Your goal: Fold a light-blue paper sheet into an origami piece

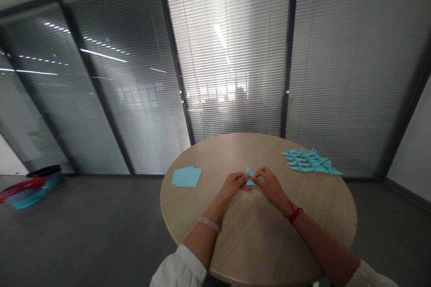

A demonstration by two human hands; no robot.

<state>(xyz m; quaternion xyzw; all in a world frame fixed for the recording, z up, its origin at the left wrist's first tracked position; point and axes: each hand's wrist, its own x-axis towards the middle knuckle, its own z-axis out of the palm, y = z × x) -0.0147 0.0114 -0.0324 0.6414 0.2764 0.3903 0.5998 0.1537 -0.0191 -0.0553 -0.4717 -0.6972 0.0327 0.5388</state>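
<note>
A small light-blue folded paper piece [249, 176] lies near the middle of the round wooden table [256, 233]. My left hand [234, 184] pinches its left side, fingers curled together. My right hand [267, 181] presses and pinches its right side; a red string sits on that wrist. A pale bracelet is on my left wrist. Both hands rest on the tabletop around the piece.
A stack of flat light-blue paper sheets [186, 176] lies at the table's left. Several finished blue folded figures [311, 161] are spread at the far right. Glass walls with blinds stand behind. Red and blue baskets [25, 190] sit on the floor far left.
</note>
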